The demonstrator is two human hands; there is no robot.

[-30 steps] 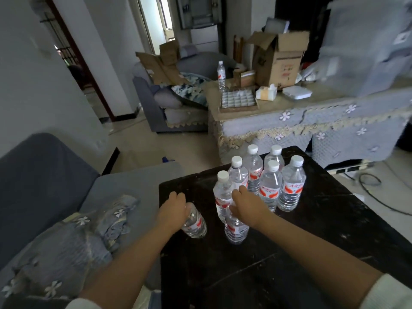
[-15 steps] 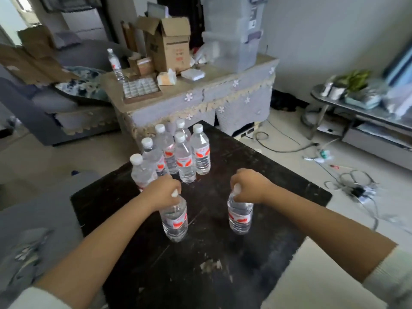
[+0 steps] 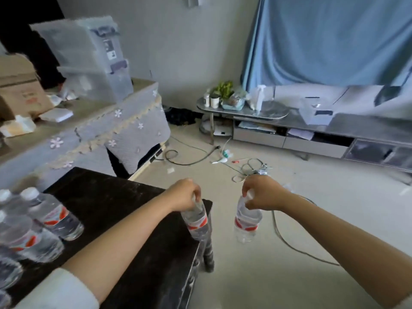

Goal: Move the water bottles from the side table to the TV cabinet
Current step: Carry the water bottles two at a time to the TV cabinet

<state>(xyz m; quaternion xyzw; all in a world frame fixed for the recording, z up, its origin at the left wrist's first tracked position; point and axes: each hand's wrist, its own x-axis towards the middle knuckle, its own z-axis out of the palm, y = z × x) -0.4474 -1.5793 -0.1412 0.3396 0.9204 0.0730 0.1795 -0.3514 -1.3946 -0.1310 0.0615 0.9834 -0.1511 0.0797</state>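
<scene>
1. Our left grip (image 3: 185, 194) holds a bottle (image 3: 197, 221) by its neck — over the counter (image 3: 107, 197) corner.
2. Our right grip (image 3: 262, 192) pinches another bottle (image 3: 246, 221) above the floor (image 3: 312, 219).
3. More bottles (image 3: 53, 214) stand on the counter.

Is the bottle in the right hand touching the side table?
Apart. Head view: right hand holds bottle over floor, clear of side table.

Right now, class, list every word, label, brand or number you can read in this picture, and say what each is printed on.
No text here can be read.
Red-and-white labels on the two held bottles: print too blurred.
Labels on the bottles on the side table: blurred.
Red marks on the cardboard box: illegible.
Dark stickers on the plastic storage bins: too small to read.
</scene>
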